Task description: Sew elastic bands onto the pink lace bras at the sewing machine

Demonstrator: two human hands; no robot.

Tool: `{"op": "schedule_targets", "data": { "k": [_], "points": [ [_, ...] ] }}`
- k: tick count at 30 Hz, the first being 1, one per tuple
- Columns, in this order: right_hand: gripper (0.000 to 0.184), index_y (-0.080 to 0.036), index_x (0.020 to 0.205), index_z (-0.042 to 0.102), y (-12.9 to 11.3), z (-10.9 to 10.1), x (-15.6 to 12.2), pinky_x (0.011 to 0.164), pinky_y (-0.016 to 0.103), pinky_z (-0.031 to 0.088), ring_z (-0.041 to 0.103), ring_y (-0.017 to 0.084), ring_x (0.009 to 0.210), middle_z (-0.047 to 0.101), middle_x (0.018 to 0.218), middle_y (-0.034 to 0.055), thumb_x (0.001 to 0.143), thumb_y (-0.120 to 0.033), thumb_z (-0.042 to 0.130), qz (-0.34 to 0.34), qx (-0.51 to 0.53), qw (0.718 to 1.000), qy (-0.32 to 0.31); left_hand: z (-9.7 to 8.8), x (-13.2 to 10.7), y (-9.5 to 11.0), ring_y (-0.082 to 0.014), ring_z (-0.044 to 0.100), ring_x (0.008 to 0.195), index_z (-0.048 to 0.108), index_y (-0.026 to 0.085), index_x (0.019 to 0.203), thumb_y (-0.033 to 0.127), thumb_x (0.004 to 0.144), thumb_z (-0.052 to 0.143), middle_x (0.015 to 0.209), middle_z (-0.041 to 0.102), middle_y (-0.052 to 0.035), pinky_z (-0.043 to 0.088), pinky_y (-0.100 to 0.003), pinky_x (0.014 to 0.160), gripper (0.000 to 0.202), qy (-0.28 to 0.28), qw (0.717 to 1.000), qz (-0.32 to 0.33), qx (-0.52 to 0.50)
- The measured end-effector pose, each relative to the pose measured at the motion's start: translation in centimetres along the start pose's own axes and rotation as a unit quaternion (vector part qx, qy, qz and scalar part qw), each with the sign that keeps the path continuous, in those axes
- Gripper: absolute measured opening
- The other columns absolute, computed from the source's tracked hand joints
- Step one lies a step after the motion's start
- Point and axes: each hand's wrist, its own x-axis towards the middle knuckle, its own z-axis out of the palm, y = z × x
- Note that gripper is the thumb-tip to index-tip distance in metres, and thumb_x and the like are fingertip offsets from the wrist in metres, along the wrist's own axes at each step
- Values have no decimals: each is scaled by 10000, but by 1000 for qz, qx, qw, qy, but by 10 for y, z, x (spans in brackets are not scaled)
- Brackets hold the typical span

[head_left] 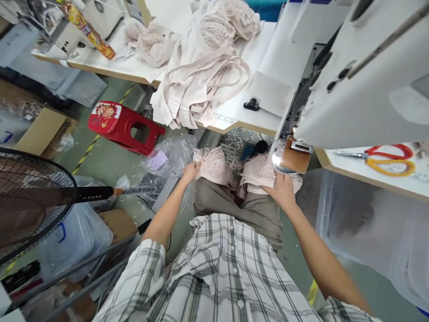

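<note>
A pale pink lace bra (216, 165) lies across my lap, its two cups spread over my thighs. My left hand (191, 171) pinches the outer edge of the left cup. At the other end my right hand (282, 190) grips the right side of the bra, just below the sewing machine's (365, 85) rounded arm end; its fingers are partly hidden under the fabric and machine. More matching bras (208, 67) are heaped on the white worktable (264, 120), straps hanging over the front edge.
Orange-and-red-handled scissors (390, 160) lie on the table at the right. A red stool (125, 127), a plastic bag (170, 156) and a black fan (36, 201) stand or lie to the left. An orange drink bottle (89, 31) is at the upper left. Clear bins (362, 223) sit below right.
</note>
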Motion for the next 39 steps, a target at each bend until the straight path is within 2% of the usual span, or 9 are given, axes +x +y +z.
{"op": "schedule_targets", "data": {
  "k": [6, 10, 14, 19, 22, 26, 29, 34, 39],
  "points": [
    [870, -225, 1448, 412, -65, -28, -20, 1074, 636, 353, 397, 452, 1355, 451, 1442, 233, 724, -576, 742, -99, 151, 984, -14, 3, -71, 47, -152, 648, 781, 677, 166, 904, 340, 965, 611, 885, 687, -40, 559, -316, 738, 195, -84, 994, 47, -47],
    [352, -215, 1022, 673, -101, -64, -37, 783, 454, 527, 646, 308, 893, 704, 973, 104, 804, -492, 661, -200, 221, 917, -263, 7, -121, 103, -146, 554, 557, 579, 197, 550, 341, 895, 642, 560, 585, 3, 471, -282, 596, 380, -158, 965, 167, -122],
    [341, -207, 776, 672, -85, -124, -64, 653, 341, 504, 619, 219, 679, 678, 718, 47, 901, -505, 563, -176, 273, 902, -284, 13, -112, 134, -200, 640, 824, 677, 184, 821, 381, 894, 614, 870, 710, -63, 507, -307, 759, 219, -153, 940, 185, -242],
    [357, -209, 867, 711, -41, -202, -97, 604, 280, 478, 599, 165, 643, 694, 748, 19, 945, -512, 538, -169, 336, 876, -301, 39, -96, 186, -184, 613, 698, 644, 167, 750, 562, 873, 580, 739, 662, -45, 500, -284, 640, 419, -397, 801, 186, -406],
    [379, -196, 889, 709, -15, -228, -93, 606, 261, 460, 590, 145, 648, 700, 764, 9, 924, -543, 560, -193, 322, 857, -353, 46, -96, 214, -167, 603, 718, 629, 172, 849, 547, 928, 469, 775, 659, -38, 510, -293, 706, 415, -357, 810, 194, -424],
    [398, -207, 791, 668, 16, -241, -34, 620, 287, 416, 588, 177, 671, 693, 761, 41, 870, -590, 596, -11, 170, 984, -60, 41, -96, 227, -171, 567, 725, 573, 186, 763, 551, 898, 519, 730, 613, -18, 481, -290, 709, 393, -306, 843, 206, -391],
    [355, -197, 891, 655, 28, -249, 36, 669, 316, 413, 603, 223, 777, 704, 884, 97, 904, -537, 552, 142, 103, 965, 195, 34, -106, 227, -167, 523, 694, 533, 193, 707, 568, 893, 526, 687, 557, -5, 439, -279, 664, 419, -292, 859, 228, -353],
    [202, -167, 912, 628, 36, -264, 118, 748, 351, 422, 608, 297, 931, 700, 1012, 162, 774, -295, 701, 220, 83, 943, 234, 25, -121, 223, -151, 465, 637, 478, 200, 668, 563, 940, 452, 646, 488, 3, 378, -263, 609, 454, -248, 877, 266, -315],
    [106, -194, 718, 559, 53, -266, 120, 741, 325, 421, 601, 233, 833, 668, 807, 82, 768, -153, 643, 192, 166, 944, 212, 18, -119, 219, -157, 481, 641, 507, 197, 672, 566, 945, 438, 654, 519, -10, 386, -263, 609, 464, -244, 879, 269, -309]
  ]
}}
